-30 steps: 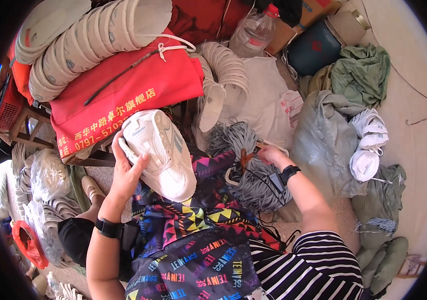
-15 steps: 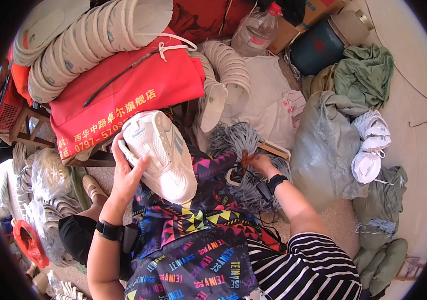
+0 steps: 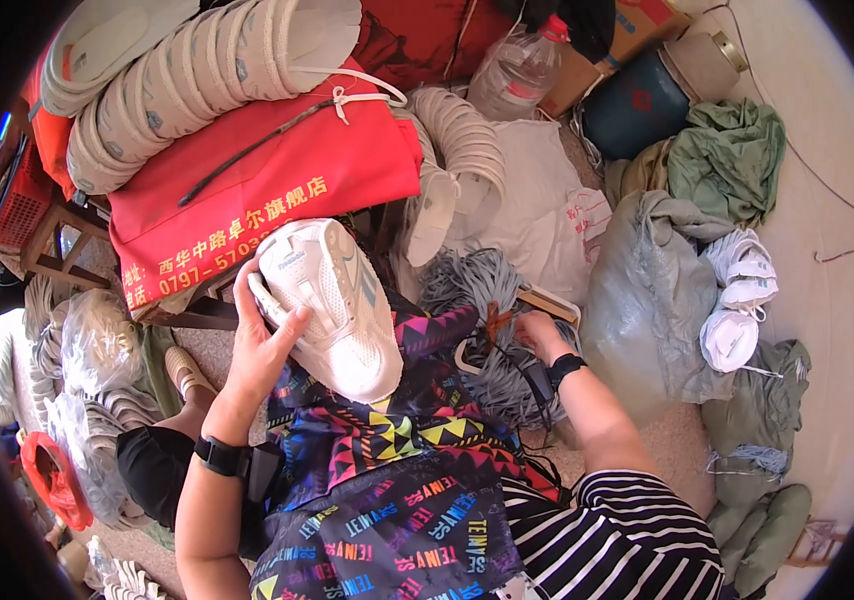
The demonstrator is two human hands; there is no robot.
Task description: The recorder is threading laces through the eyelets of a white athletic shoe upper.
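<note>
My left hand (image 3: 262, 345) grips a white sneaker (image 3: 332, 300) from its left side and holds it on my lap, toe pointing toward me. A colourful patterned cloth (image 3: 397, 450) covers my lap under the shoe. My right hand (image 3: 537, 335) reaches into a bundle of grey shoelaces (image 3: 487, 310) to my right, fingers closed among the strands by a reddish-brown tie. Both wrists carry black watches.
A red bag (image 3: 267, 190) lies ahead with stacked white shoe soles (image 3: 197, 70) on it. More soles (image 3: 462, 150) stand behind the laces. A grey sack (image 3: 647, 300), white sneakers (image 3: 737, 295), green cloth (image 3: 727, 150) and a dark pot (image 3: 647, 95) lie right. Bagged soles (image 3: 87, 350) sit left.
My right hand has drawn in from the far right side of the lace bundle toward its middle, nearer the shoe. The left hand and sneaker have barely moved.
</note>
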